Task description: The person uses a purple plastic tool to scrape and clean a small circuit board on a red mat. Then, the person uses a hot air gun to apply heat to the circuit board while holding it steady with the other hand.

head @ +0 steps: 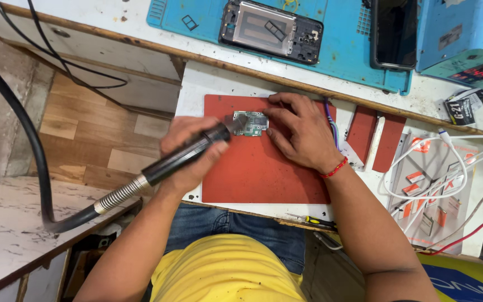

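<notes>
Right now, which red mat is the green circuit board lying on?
The large red rectangular mat in front of the person, under the green circuit board. The two narrow red strips lie to its right, bare and apart from both hands.

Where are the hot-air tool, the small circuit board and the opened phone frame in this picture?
hot-air tool (188, 156): head view, middle of its black handle.
small circuit board (254, 124): head view, its green face.
opened phone frame (271, 31): head view, the grey centre plate.
</notes>
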